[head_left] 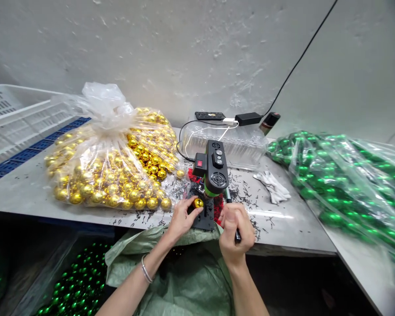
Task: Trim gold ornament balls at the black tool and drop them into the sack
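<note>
Between the thumb and fingers of my left hand [183,217] is a shiny gold ball [198,202], held over the black base plate [204,220] of a small bench press. Above the ball stands the black head [217,169] of this press, with round vents, knobs and a red switch on its side. My right hand [237,228] is wrapped round the press's black lever handle [238,237]. Left of the press, a tied clear plastic bag [110,114] bulges with many gold balls.
Green balls in clear bags [345,175] lie at right. A white glove [272,186] and black scraps lie on the table [283,230]. Behind the press are clear plastic boxes [243,149] with a power adapter [248,118]. A green sack [184,281] hangs below the edge; a white crate [23,118] stands left.
</note>
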Motion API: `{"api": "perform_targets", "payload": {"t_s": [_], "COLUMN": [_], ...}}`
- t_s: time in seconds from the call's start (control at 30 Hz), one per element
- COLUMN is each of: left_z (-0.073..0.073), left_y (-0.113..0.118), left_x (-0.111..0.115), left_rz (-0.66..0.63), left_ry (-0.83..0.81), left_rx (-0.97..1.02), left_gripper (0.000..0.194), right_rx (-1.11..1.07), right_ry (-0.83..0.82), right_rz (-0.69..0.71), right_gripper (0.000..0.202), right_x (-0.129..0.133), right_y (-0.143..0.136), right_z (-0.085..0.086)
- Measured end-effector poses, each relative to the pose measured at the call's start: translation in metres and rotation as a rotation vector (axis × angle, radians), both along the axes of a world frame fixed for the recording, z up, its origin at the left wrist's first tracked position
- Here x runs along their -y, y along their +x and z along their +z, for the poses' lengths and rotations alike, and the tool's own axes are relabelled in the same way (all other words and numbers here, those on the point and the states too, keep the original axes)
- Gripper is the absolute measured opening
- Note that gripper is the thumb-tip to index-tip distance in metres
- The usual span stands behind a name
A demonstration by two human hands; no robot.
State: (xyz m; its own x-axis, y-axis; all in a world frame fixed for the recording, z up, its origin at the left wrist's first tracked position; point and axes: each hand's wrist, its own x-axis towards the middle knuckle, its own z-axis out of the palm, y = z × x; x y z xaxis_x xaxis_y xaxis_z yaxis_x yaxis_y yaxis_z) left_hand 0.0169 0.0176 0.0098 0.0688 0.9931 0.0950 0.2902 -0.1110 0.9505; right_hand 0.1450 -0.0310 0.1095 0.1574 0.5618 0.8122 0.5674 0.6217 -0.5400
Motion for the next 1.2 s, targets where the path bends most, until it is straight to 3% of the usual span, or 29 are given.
{"api": "perform_targets", "payload": {"t_s": [0.17, 0.37, 0.5, 0.67, 0.83, 0.97, 1.2], "left_z": [-0.003, -0.014, -0.019, -0.02, -0.018, -0.019, -0.014], "left_y": [-0.001, -0.002, -0.002, -0.002, -0.002, -0.001, 0.0], "left_x": [-0.005, -0.008, -0.01, -0.011, -0.011, -0.011, -0.014], "left_rz": [-0.036, -0.093, -0.101, -0.099, -0.105, -0.097, -0.108], "left_ry": [0.174, 0.345, 0.354, 0.352, 0.333, 0.347, 0.331], "left_rx": [-0.199, -0.219, -0.226, -0.232, -0.222, -0.203, -0.196], "left_gripper": [0.036, 0.034, 0.035, 0.034, 0.034, 0.034, 0.032], "right_rx": [0.025, 0.027, 0.04, 0.093, 0.158, 0.101, -0.123], "right_ry": [0.018, 0.012, 0.02, 0.176, 0.165, 0.171, 0.025], "right_rz": [0.002, 0.018, 0.041, -0.021, -0.017, -0.008, -0.033], "right_gripper": [0.028, 0.027, 0.026, 0.031, 0.032, 0.031, 0.028], "right_x": [0.0, 0.002, 0.001, -0.009, -0.012, -0.01, -0.006], "right_y": [0.001, 0.002, 0.004, 0.003, 0.005, 0.004, -0.006], "right_z": [-0.001, -0.009, -0.031, -0.063, -0.076, -0.066, -0.005]}}
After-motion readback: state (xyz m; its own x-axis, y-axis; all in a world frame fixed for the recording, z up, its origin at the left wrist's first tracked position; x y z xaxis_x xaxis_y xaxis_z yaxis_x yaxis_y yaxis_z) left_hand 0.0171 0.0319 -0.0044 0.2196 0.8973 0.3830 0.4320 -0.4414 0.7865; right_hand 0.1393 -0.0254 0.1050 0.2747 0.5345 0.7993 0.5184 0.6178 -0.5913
